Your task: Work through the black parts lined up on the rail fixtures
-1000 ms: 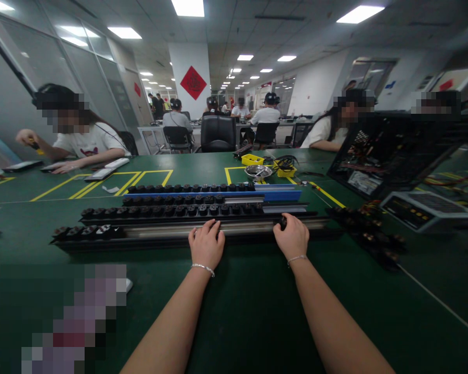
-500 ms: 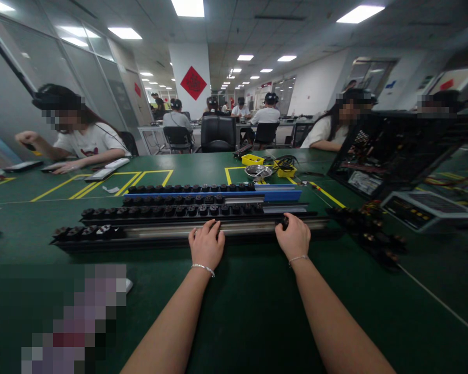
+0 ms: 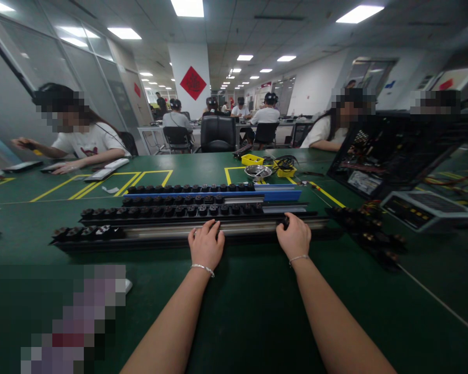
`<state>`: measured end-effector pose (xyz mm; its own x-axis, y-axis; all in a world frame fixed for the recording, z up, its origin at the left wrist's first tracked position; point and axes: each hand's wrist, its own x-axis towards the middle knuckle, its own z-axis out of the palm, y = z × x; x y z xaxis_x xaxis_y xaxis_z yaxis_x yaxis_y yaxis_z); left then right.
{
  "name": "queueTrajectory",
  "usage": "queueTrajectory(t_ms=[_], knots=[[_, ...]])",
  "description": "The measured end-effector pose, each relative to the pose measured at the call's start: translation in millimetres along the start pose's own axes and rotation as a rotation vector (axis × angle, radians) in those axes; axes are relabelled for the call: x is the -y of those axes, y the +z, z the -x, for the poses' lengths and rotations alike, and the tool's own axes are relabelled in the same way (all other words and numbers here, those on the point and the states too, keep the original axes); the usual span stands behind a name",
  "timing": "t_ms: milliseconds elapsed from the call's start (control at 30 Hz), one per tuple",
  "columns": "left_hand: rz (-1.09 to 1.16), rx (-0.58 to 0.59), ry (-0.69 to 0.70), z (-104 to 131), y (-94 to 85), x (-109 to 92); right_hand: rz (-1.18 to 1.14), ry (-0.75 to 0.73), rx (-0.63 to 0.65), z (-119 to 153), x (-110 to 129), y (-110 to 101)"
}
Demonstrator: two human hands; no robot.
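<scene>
A long black power track rail (image 3: 156, 233) with a bare metal strip lies crosswise in front of me. Several round black socket modules (image 3: 88, 232) sit at its left end. Curled over the rail's middle, the fingers of my left hand (image 3: 207, 244) hold it, slightly apart. My right hand (image 3: 295, 237) is closed around a small round black socket module (image 3: 285, 222) on the rail's right part; most of this piece is hidden by the fingers. Just behind lies another black rail (image 3: 171, 211) filled with similar modules, and beyond it a blue rail (image 3: 283, 195).
Loose black modules (image 3: 374, 231) lie on the green table to the right, beside a power supply box (image 3: 432, 210) and an open computer case (image 3: 398, 150). Behind the rails stand a metal bowl (image 3: 258, 171) and yellow trays (image 3: 252, 159). Co-workers sit across the table.
Both of my hands and the rails stay in place. The co-worker on the left has shifted a raised hand slightly down and to the left.
</scene>
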<state>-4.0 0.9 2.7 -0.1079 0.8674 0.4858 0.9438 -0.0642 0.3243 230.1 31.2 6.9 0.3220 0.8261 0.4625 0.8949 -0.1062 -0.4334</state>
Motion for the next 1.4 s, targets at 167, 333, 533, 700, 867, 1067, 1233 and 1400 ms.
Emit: queueTrajectory(t_ms=[167,333,533,700,867,1067,1233,1400], knots=[[-0.007,0.007,-0.009,-0.1,-0.4,-0.7,0.014,0.014,0.007,-1.8,-1.6,-0.8],[-0.015,0.013,-0.01,-0.4,-1.1,-1.2,0.0,0.005,0.0,-2.3,-3.9,1.5],[-0.011,0.005,-0.007,0.0,-0.2,-0.2,-0.006,-0.009,-0.013,-1.2,-5.7,2.3],[-0.004,0.005,0.0,-0.2,0.0,0.4,0.003,-0.005,0.0,-1.7,-5.2,-0.1],[-0.012,0.004,-0.004,-0.4,0.7,1.0,0.011,0.021,0.009,-3.2,-5.0,-3.2],[-0.024,0.008,0.002,-0.3,-0.4,0.6,0.022,0.019,0.003,-2.9,-6.1,-2.7],[-0.035,0.001,0.002,-0.5,-0.6,0.5,0.011,0.029,-0.01,-2.3,-7.3,-0.7],[-0.018,-0.002,0.01,-0.7,0.3,1.6,0.013,0.034,0.001,-3.9,-9.9,-0.8]])
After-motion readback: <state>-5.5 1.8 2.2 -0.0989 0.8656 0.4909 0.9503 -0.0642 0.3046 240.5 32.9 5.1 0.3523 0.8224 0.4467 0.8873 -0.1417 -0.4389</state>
